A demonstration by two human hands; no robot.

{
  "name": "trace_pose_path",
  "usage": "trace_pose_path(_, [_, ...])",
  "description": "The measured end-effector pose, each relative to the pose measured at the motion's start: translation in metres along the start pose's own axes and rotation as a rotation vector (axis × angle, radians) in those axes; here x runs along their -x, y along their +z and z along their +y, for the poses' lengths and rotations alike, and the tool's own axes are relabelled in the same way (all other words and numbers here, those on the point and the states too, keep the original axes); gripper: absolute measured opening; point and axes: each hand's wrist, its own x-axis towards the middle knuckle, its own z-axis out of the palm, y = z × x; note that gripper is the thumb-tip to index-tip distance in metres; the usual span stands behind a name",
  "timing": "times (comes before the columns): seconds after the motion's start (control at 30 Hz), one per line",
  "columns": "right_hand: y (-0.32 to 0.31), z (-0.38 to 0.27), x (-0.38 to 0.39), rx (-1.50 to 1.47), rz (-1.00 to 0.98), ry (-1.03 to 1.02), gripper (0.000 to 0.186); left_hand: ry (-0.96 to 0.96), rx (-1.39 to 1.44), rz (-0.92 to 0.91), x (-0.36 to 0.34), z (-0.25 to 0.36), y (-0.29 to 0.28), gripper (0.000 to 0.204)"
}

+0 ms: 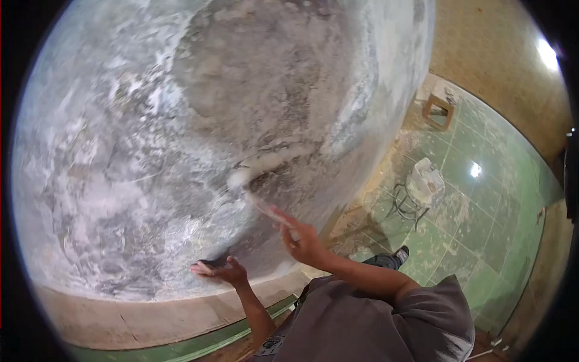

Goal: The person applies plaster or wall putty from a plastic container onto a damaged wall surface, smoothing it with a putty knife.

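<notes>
A large wall [139, 139] with mottled white and grey patches fills the left and middle of the head view. My right hand [295, 238] grips a pale tool [262, 202], whose blurred far end meets the wall; its exact shape cannot be made out. My left hand [217, 269] is lower and to the left, against the wall near its bottom, with fingers stretched out. A dark patch lies just above those fingers; I cannot tell whether it is shadow or an object.
Green tiled flooring [482, 235], splattered pale, runs along the right. On it stand a white container [425, 181] by a black wire ring [409, 216], and a small square wooden frame [445, 111]. A ledge [126, 320] borders the wall's foot. My shoe [400, 256] shows beside my arm.
</notes>
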Motion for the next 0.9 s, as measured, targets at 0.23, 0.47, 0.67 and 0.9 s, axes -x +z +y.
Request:
trace_pose_path(0.23, [-0.004, -0.018, -0.012, -0.370, 0.043, 0.517, 0.024, -0.029, 0.127, -0.055, -0.003, 0.003, -0.012, 0.103])
trace_pose_path(0.47, [0.008, -0.041, -0.045, 0.324, 0.084, -0.237, 0.035, -0.083, 0.336, -0.162, -0.016, 0.021, -0.034, 0.088])
trace_pose_path(0.67, [0.063, -0.030, -0.059, 0.323, 0.000, -0.549, 0.060, -0.087, 0.393, -0.233, -0.023, 0.029, -0.055, 0.082])
trace_pose_path(0.9, [0.101, 0.003, -0.061, 0.510, 0.010, -0.483, 0.064, -0.059, 0.464, -0.308, -0.028, 0.029, -0.065, 0.080])
